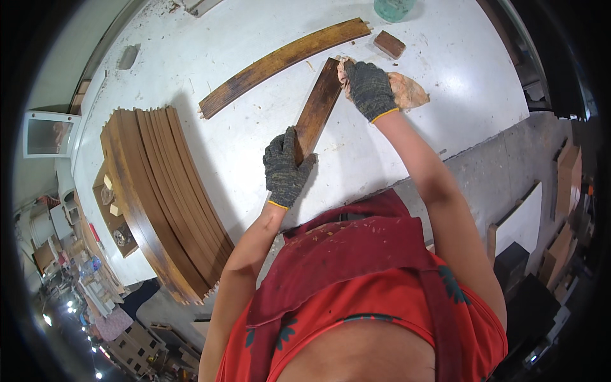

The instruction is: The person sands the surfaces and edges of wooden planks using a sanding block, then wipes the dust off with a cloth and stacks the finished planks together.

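Observation:
My left hand (286,169), in a dark knitted glove with a yellow cuff, grips the near end of a brown-stained wooden slat (318,105). The slat slants away from me over the white table (254,57). At its far end my right hand (369,89), gloved alike, is closed on a pinkish-orange rag (407,90). Part of the rag bunches against the slat's tip, and the rest trails out to the right. Beyond the slat lies a curved stained wooden rail (280,63) with small dowels at its ends.
At left stands a stack of curved wooden rails (165,197), overhanging the table's near edge. A wooden box (111,210) sits behind it. On the far right are a small brown block (389,45) and a greenish clear container (393,7). A grey piece (128,57) lies far left.

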Demonstrator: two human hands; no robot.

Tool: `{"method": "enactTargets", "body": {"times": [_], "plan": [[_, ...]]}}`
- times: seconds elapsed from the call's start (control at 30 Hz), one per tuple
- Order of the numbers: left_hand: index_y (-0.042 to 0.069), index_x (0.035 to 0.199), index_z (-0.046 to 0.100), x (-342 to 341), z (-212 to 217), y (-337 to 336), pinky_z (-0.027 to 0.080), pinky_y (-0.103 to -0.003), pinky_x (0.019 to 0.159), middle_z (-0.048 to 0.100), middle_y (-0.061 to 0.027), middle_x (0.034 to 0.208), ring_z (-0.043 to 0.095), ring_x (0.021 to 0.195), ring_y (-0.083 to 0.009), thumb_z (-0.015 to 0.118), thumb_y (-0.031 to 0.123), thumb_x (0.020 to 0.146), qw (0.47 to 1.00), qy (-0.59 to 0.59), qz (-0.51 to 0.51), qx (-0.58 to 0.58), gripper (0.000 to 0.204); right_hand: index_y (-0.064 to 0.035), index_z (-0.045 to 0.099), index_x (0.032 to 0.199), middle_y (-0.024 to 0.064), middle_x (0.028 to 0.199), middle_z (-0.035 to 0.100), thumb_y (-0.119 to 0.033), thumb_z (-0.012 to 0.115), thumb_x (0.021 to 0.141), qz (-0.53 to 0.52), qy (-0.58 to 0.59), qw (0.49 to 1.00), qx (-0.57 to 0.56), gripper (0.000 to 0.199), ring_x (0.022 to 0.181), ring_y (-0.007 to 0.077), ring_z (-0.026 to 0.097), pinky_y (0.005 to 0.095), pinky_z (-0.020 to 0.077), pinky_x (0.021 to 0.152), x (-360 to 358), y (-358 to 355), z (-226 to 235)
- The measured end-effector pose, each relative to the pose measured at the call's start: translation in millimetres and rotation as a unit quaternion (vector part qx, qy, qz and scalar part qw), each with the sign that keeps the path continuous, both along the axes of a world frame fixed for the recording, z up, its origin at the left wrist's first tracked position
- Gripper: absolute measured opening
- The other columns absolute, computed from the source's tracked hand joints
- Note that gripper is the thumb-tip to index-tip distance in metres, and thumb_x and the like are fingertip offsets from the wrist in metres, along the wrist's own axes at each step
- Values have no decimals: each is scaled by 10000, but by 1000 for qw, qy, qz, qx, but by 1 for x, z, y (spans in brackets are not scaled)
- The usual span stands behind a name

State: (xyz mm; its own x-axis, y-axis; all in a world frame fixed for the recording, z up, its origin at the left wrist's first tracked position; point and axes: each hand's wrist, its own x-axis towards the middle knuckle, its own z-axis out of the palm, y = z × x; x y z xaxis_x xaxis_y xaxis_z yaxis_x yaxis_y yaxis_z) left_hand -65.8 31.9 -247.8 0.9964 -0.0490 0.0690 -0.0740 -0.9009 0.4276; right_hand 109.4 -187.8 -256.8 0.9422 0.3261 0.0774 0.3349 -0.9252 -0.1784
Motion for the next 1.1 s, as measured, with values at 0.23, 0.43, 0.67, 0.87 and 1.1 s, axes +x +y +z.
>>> {"method": "enactTargets", "body": {"times": [0.23, 0.43, 0.67, 0.87, 1.1], "plan": [[14, 1360, 460, -1, 2, 0, 435, -453, 911, 546, -215, 1173, 533, 1041, -352, 804, 358, 719, 1000, -4, 2, -6, 805, -52, 614, 1073, 137, 894, 675, -171, 523, 853, 11, 2, 1000, 17, 266, 814, 296, 650, 422, 510, 675, 2, -6, -7], [14, 1351, 464, -2, 3, 0, 439, -459, 898, 550, -220, 1162, 535, 1024, -355, 801, 348, 721, 1000, 1, 2, -5, 789, -81, 608, 1079, 108, 909, 665, -210, 578, 850, 12, 5, 999, -31, 265, 842, 278, 647, 421, 519, 717, -12, 3, -14], [-9, 1328, 470, -2, 2, -2, 444, -484, 876, 570, -241, 1126, 548, 990, -377, 799, 341, 711, 999, -27, -5, -18, 782, -73, 652, 956, 123, 877, 664, -232, 605, 818, -25, 24, 999, -26, 215, 807, 271, 646, 413, 523, 693, 11, -13, -4], [22, 1337, 492, 0, 0, -1, 441, -452, 901, 556, -211, 1168, 540, 1033, -351, 810, 336, 707, 1000, -11, 6, -16, 772, -92, 588, 1230, 110, 1120, 631, -190, 557, 827, 191, -7, 976, 102, 415, 910, 246, 638, 426, 520, 773, -95, 35, 6], [-11, 1328, 479, -1, 6, -1, 442, -475, 899, 562, -233, 1154, 541, 1028, -376, 786, 348, 715, 1000, 11, 15, -20, 774, -79, 602, 1144, 124, 1055, 646, -227, 523, 883, 107, 11, 994, 7, 310, 982, 251, 613, 421, 511, 791, -65, 22, 12]]}}
